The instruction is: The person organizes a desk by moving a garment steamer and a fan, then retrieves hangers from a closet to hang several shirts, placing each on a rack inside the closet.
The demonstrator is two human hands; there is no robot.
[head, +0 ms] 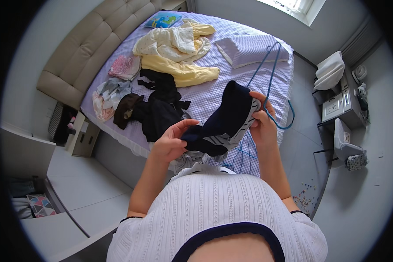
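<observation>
Between my two hands hangs a dark navy garment (231,109) with grey, dark-striped parts. My left hand (172,139) pinches its left edge between thumb and fingers. At the other side my right hand (263,118) grips the garment's striped edge. A blue clothes hanger (269,85) also rests at my right hand, its hook pointing toward the far side of the bed; whether the fingers hold it is unclear. More blue hangers (245,152) lie on the bed below the garment, partly hidden. Black clothes (159,114) lie in a heap beyond my left hand.
The bed (203,98) has a purple quilted cover. On it lie a yellow garment (180,70), a cream blanket (170,42), a pillow (252,50) and pale clothes (111,93). A desk (339,106) and chair (345,140) stand right; small coloured pieces (304,198) litter the floor.
</observation>
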